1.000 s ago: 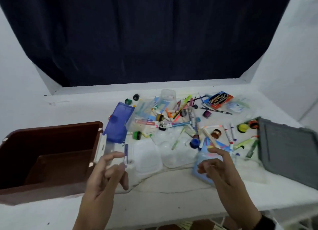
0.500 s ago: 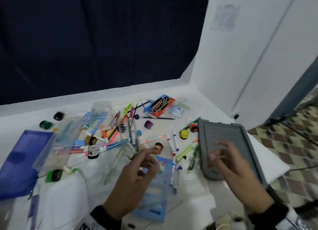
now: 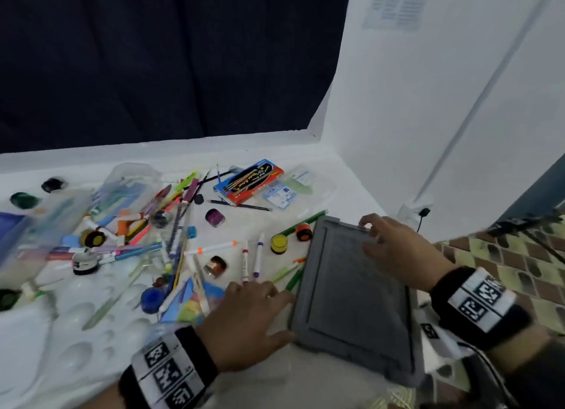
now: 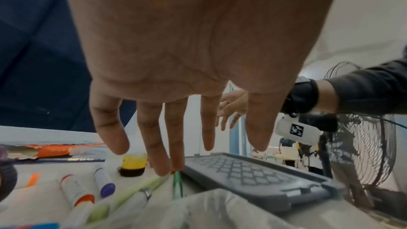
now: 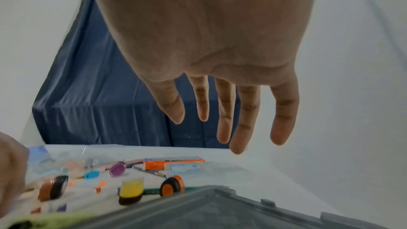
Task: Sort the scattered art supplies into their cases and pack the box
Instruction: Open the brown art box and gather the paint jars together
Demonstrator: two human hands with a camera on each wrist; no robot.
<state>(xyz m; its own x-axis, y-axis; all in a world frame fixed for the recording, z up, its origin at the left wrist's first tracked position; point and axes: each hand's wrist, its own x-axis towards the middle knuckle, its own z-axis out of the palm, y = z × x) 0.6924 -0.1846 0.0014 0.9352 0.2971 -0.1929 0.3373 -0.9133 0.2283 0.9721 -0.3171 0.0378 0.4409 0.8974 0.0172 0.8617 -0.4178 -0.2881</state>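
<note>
A grey plastic lid point(image 3: 351, 286) lies flat at the table's right end. My left hand point(image 3: 275, 310) rests against its near left edge with straight fingers, beside green markers point(image 3: 293, 281). My right hand point(image 3: 371, 237) hovers over the lid's far right corner, fingers spread and straight, tips at the far edge. In the left wrist view my left hand point(image 4: 176, 154) points down at the lid point(image 4: 253, 175). The right wrist view shows my right hand point(image 5: 224, 128) just above the lid point(image 5: 220, 210). Neither hand holds anything.
Left of the lid lie scattered markers point(image 3: 258, 255), a yellow paint pot point(image 3: 278, 243), an orange-capped pot point(image 3: 303, 231), a purple pot point(image 3: 215, 217), a red pencil box point(image 3: 249, 180), a clear case point(image 3: 131, 185) and a white palette point(image 3: 91, 317). A white wall stands at right.
The view has swung right and the brown box has left it. Both hands moved right: the left from the marker pile to the lid's left edge, the right farther up the lid.
</note>
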